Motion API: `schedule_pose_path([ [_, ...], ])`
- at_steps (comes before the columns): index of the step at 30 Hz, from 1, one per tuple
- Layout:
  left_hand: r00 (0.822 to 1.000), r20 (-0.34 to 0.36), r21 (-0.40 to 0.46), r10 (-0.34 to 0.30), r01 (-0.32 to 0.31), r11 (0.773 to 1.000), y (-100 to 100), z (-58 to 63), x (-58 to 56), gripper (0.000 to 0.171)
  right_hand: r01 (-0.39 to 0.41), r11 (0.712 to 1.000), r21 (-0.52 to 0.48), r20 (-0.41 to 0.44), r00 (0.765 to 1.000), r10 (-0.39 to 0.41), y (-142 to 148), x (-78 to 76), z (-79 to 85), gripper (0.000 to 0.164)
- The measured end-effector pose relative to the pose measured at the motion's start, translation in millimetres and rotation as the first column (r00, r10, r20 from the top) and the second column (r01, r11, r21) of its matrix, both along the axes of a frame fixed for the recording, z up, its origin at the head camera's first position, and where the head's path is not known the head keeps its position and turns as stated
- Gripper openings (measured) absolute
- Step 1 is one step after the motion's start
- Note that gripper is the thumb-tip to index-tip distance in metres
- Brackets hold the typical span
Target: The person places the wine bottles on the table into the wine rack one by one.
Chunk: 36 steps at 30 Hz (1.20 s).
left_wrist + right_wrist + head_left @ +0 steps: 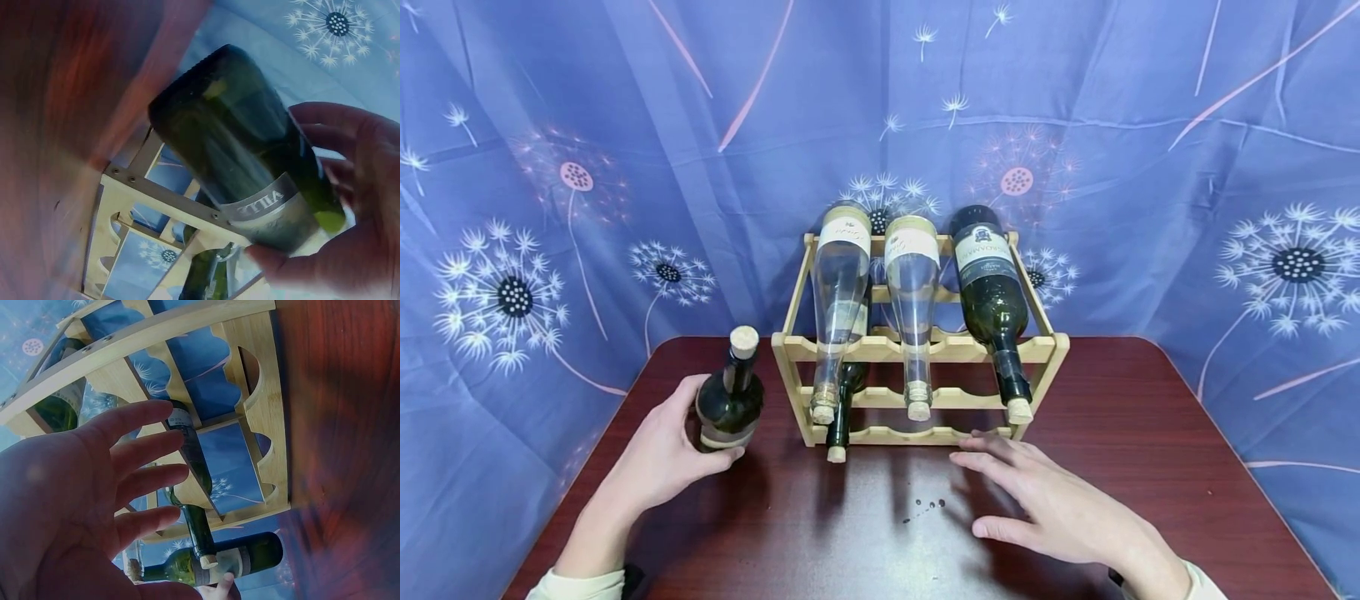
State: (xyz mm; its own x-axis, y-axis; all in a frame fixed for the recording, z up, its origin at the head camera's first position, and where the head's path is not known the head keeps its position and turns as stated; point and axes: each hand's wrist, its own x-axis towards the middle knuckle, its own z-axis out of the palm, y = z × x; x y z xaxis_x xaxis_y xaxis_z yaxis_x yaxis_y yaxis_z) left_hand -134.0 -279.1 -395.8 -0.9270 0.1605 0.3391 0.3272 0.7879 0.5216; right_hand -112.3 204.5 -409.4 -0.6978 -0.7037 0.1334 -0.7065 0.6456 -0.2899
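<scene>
My left hand [658, 446] curls its fingers and thumb round a dark green wine bottle [730, 404]. This corked bottle stands upright to the left of the wooden wine rack [917, 346]; whether its base touches the table cannot be told. In the left wrist view its label [265, 203] and base show. Fingers spread, my right hand [1045, 500] is near the rack's lower front right and holds nothing. On the rack's top lie two clear bottles [842, 283] and, at the right, a dark green bottle [992, 300]. Another dark bottle [842, 417] lies lower at the left, partly hidden.
The rack stands towards the back of the dark red table [820, 533], with corked necks jutting out over its front. Several small dark spots [931, 504] mark the tabletop before it. Behind hangs a blue curtain [820, 100] with a dandelion print.
</scene>
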Motion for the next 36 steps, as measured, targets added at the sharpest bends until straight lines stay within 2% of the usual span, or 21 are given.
schedule_pose_path([
  [6,0.993,0.061,-0.002,-0.101,0.101,0.995,-1.6,3.1,4.4,0.089,0.003,1.000,0.003,-0.021,1.000,-0.003,-0.6,1.0,0.8,0.066],
  [11,0.974,0.123,0.023,-0.189,0.187,0.982,-3.6,1.2,4.4,0.087,0.014,1.000,0.005,-0.023,1.000,-0.014,-0.2,1.6,0.9,0.065],
  [14,0.965,0.145,0.035,-0.220,0.218,0.975,-3.8,0.0,5.0,0.087,0.013,1.000,0.003,-0.025,1.000,-0.013,0.1,1.5,0.4,0.064],
  [23,0.950,0.185,-0.021,-0.252,0.260,0.965,-1.0,4.9,11.5,0.086,-0.008,1.000,0.007,-0.032,0.999,0.009,0.5,0.6,0.6,0.064],
  [31,0.944,0.185,-0.098,-0.275,0.296,0.950,1.5,7.0,16.4,0.086,-0.018,1.000,0.013,-0.045,0.999,0.018,0.7,0.3,-0.1,0.063],
  [36,0.932,0.209,-0.109,-0.296,0.323,0.940,3.5,7.8,20.1,0.084,-0.017,1.000,0.016,-0.029,0.999,0.018,0.9,0.4,0.4,0.063],
])
